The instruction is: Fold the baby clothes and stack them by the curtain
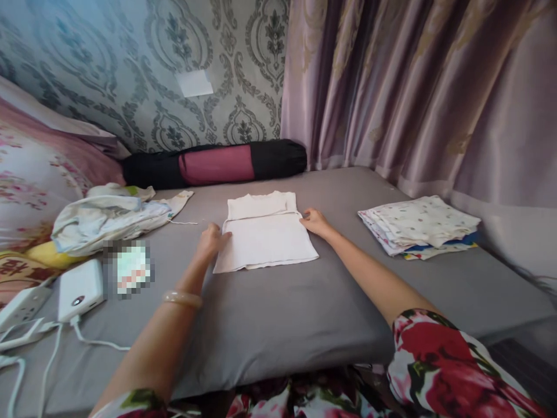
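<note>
A small white shirt (267,241) lies flat on the grey bed sheet in front of me, its upper part folded over into a band near the far edge. At its left side, my left hand (212,238) has its fingers curled around the edge, with the thumb over the cloth. My right hand (315,223) pinches the opposite edge, just below the folded band. The fingertips beneath the cloth are partly hidden on both sides. To the right sits a stack of folded clothes (422,223), a white patterned piece on top.
Crumpled light clothes (104,217) lie at left beside a floral pillow (30,186). Nearer are a white power bank (81,290), a power strip (24,305) with cables, and a blurred-out item (131,268). A black and maroon roll bag (215,164) rests against the wall, near the curtain (369,87).
</note>
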`<action>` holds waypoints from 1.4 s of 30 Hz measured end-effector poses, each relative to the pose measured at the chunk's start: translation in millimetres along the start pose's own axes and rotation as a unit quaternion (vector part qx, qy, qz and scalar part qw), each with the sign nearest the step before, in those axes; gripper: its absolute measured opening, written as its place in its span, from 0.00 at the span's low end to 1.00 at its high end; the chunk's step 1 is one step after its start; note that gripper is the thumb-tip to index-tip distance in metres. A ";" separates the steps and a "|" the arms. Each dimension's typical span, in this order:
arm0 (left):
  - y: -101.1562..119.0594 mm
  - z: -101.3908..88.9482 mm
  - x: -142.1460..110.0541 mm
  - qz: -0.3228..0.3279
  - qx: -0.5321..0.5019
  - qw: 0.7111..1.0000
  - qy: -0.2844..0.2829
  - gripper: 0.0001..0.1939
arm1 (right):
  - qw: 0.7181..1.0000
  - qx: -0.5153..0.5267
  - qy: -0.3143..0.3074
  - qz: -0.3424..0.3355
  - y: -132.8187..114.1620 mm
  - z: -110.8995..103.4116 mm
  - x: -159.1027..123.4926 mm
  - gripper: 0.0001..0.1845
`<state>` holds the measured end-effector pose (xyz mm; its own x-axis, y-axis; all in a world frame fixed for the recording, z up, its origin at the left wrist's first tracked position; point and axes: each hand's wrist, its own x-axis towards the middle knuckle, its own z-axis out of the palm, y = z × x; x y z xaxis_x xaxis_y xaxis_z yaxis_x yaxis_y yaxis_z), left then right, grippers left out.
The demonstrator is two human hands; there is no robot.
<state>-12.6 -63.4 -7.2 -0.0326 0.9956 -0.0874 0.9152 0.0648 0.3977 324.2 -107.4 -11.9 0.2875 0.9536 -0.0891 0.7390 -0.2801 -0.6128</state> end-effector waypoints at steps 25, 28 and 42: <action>-32.7 -49.0 -70.1 0.158 -0.146 0.936 -0.278 0.23 | 0.966 0.010 -0.179 -0.187 31.4 -28.8 -103.4 0.20; -35.2 -46.9 -66.3 0.180 -0.122 0.948 -0.234 0.22 | 0.972 -0.002 -0.119 -0.203 27.8 -27.1 -100.7 0.13; -1.2 -55.6 -15.9 0.167 -0.286 0.941 0.065 0.16 | 0.975 0.052 0.141 -0.166 -9.8 -38.2 -33.6 0.10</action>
<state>-35.5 -75.5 44.4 0.1358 0.9640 0.2285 0.5175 -0.2657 0.8134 330.5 -140.9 27.1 0.2090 0.9176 0.3381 0.7583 0.0663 -0.6486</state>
